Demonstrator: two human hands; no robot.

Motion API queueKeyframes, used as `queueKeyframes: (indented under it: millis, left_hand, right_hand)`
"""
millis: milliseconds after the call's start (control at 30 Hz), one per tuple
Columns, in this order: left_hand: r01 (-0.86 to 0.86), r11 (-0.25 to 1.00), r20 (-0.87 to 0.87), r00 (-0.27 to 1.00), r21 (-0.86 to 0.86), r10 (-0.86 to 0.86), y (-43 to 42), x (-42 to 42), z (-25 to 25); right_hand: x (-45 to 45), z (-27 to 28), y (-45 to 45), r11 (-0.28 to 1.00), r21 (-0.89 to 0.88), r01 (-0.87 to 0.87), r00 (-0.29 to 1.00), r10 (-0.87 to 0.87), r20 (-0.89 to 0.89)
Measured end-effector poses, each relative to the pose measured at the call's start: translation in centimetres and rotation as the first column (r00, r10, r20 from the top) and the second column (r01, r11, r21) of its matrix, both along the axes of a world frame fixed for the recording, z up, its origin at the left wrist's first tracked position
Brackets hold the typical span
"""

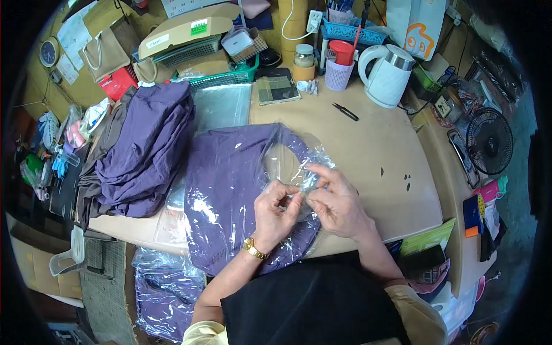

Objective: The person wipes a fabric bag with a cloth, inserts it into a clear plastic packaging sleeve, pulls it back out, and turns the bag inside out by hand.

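A folded purple cloth item (224, 167) lies flat on the table inside a clear plastic bag (201, 215). Its top right part curves around a bare, see-through gap in the bag. At the bag's right side, my left hand (277, 208), with a gold watch on the wrist, pinches the crumpled clear plastic. My right hand (338, 201) meets it there, thumb and fingers closed on the same plastic, index finger raised. The fingertips of both hands nearly touch. What exactly lies between them is too small to make out beyond the film.
Loose purple cloth (146, 149) is heaped at left. Clear plastic sheets (224, 106) lie behind the bag. Black thread snips (345, 112), a notebook (278, 86) and a white kettle (386, 75) stand or lie toward the back. More wrapped purple items (164, 293) sit below the table's left front edge.
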State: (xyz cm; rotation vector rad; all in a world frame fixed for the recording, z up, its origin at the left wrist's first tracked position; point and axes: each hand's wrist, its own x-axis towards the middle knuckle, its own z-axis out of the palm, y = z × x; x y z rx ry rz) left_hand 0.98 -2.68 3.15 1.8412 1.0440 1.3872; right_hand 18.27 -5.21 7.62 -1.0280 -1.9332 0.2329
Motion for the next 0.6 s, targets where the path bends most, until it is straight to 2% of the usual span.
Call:
queueKeyframes:
  millis: [33,100,167,200,267,400,467,600]
  left_hand:
    - [0.000,1.000,-0.001,1.000,-0.001,0.000,-0.1,0.1,0.1]
    - [-0.027,0.989,-0.107,0.993,0.142,0.042,0.0,0.2,0.2]
    - [-0.029,0.987,-0.089,0.995,0.160,0.043,-0.1,0.3,0.3]
    - [-0.014,0.984,-0.097,0.995,0.175,0.032,-0.3,0.3,0.3]
    - [0.000,0.982,-0.104,0.994,0.187,0.019,-0.5,0.4,0.5]
    - [0.019,0.988,-0.069,0.998,0.156,-0.008,-0.5,0.5,-0.1]
    - [0.030,0.988,-0.057,0.998,0.152,-0.022,-0.3,0.3,-0.3]
    - [0.033,0.991,-0.037,0.999,0.129,-0.029,-0.1,-0.1,-0.1]
  right_hand:
    - [-0.3,0.0,0.2,0.993,0.121,-0.014,0.999,0.008,0.050]
    - [-0.5,-0.5,0.7,0.985,0.171,-0.002,0.997,-0.010,0.071]
    - [-0.4,-1.5,1.1,0.999,0.032,-0.011,0.995,0.014,-0.098]
    - [-0.4,-1.9,1.2,0.999,0.034,-0.011,0.995,0.015,-0.096]
    - [-0.7,-2.6,1.1,0.961,-0.274,-0.030,0.895,-0.096,-0.436]
    - [-0.7,-2.6,0.9,0.975,-0.222,0.000,0.889,-0.102,-0.447]
    - [-0.2,-1.7,0.6,0.993,-0.119,0.006,0.979,-0.030,-0.202]
    - [-0.1,-1.6,0.1,0.990,-0.137,-0.020,0.983,-0.006,-0.183]
